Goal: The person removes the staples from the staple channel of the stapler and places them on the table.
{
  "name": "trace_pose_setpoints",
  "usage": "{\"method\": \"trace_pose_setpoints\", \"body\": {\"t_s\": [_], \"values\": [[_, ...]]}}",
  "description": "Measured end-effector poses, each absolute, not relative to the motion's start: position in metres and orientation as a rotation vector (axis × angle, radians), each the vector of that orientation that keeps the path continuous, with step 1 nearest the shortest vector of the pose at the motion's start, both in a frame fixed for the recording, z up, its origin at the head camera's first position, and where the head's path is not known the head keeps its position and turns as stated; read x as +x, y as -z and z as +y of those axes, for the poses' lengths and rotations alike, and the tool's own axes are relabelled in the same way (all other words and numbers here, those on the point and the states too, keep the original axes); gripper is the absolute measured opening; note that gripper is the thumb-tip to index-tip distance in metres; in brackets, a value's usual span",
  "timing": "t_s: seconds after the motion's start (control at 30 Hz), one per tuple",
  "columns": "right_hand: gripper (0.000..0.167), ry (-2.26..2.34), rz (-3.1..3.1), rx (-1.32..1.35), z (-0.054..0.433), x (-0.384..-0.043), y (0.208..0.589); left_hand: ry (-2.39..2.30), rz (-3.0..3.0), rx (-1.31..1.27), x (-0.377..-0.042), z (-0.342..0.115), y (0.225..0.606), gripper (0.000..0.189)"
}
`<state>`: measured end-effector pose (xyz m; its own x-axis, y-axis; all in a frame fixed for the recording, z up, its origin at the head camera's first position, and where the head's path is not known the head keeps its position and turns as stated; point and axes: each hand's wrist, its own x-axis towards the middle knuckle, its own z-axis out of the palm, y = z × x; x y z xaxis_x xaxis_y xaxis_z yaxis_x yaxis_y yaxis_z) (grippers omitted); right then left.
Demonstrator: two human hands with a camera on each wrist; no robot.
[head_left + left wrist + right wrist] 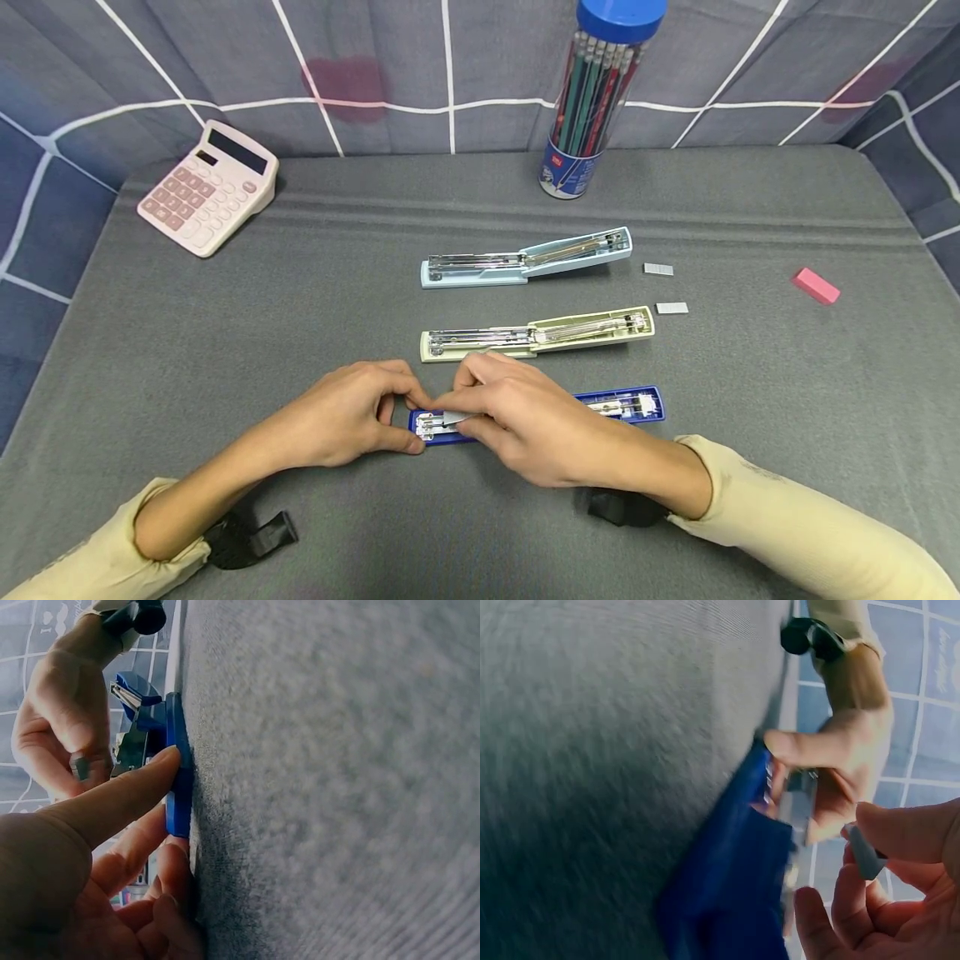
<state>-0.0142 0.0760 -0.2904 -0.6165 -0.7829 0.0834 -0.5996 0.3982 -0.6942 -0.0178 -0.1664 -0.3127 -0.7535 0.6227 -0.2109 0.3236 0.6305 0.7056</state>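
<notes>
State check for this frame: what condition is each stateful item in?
Blue stapler: opened flat, left hand grips its end.
Staple strip: pinched by right hand over the blue stapler.
Green stapler: opened flat.
Light-blue stapler: opened flat.
Pencil tube: upright, lid on.

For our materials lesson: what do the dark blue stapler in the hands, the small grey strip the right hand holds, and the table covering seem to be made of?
Dark blue stapler: smooth coloured shell, probably plastic, with a shiny metal channel inside. Grey strip: dull silver-grey, likely a metal block of staples. Table covering: matte grey and fuzzy, apparently felt or similar fabric.
</notes>
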Motion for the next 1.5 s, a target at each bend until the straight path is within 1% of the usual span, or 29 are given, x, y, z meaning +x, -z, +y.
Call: {"method": "trace_pose_setpoints", "body": {"t_s": [0.2, 0.37, 0.57, 0.7, 0.83, 0.93, 1.17, 1.37, 1.5], "values": [[0.021, 1.110, 2.420, -1.203, 0.088, -0.019, 0.282, -0.923, 2.400, 0.746, -0.019, -0.166, 0.313, 0.025], [0.020, 1.159, 2.440, -1.161, 0.097, -0.019, 0.280, -0.921, 2.398, 0.740, -0.019, -0.166, 0.313, 0.026], [0.025, 1.226, 2.447, -1.166, 0.109, -0.019, 0.277, -0.913, 2.410, 0.746, -0.019, -0.166, 0.312, 0.027], [0.031, 1.227, 2.492, -1.120, 0.119, -0.017, 0.273, -0.907, 2.416, 0.743, -0.019, -0.166, 0.312, 0.027], [0.027, 1.277, 2.525, -1.046, 0.132, -0.015, 0.270, -0.898, 2.423, 0.747, -0.019, -0.166, 0.312, 0.028], [0.026, 1.302, 2.559, -1.046, 0.142, -0.016, 0.269, -0.892, 2.432, 0.759, -0.019, -0.166, 0.313, 0.028], [0.036, 1.291, 2.610, -1.059, 0.167, -0.016, 0.270, -0.888, 2.440, 0.765, -0.019, -0.166, 0.313, 0.029], [0.044, 1.269, 2.681, -0.971, 0.193, -0.013, 0.275, -0.882, 2.448, 0.761, -0.019, -0.166, 0.312, 0.028], [0.045, 1.254, 2.739, -0.915, 0.208, -0.012, 0.278, -0.882, 2.450, 0.766, -0.019, -0.166, 0.312, 0.029]]}}
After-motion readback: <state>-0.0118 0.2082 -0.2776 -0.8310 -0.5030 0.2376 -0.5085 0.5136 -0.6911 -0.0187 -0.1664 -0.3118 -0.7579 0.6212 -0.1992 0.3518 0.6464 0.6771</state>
